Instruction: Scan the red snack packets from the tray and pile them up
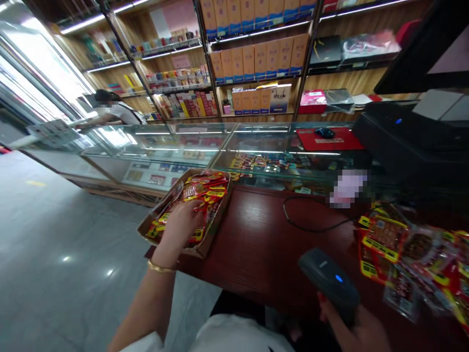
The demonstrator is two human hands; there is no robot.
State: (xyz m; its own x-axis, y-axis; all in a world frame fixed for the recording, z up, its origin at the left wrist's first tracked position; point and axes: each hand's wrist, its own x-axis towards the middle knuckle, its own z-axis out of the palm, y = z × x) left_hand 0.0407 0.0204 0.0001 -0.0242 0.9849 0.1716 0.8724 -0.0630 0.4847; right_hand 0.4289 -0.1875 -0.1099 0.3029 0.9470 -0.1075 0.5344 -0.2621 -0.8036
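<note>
My left hand (183,220) reaches into a shallow cardboard box (216,227) at the counter's left end. Its fingers lie stretched over red and yellow snack packets (210,183) that fill the box, and I see no packet clearly gripped. A gold bangle (160,267) circles that wrist. My right hand (351,322) is wrapped around a dark barcode scanner (330,281), which shows a blue light. The scanner is held above the dark red counter (252,234). To its right lies a loose heap of similar snack packets (388,237), some in clear plastic.
A black cable (311,230) curves across the counter near a blurred pale patch (348,188). Behind are glass display cases (183,139), a mouse (324,132) on a red mat (337,142), and a dark register machine (403,132). A person (117,110) leans on the far left case.
</note>
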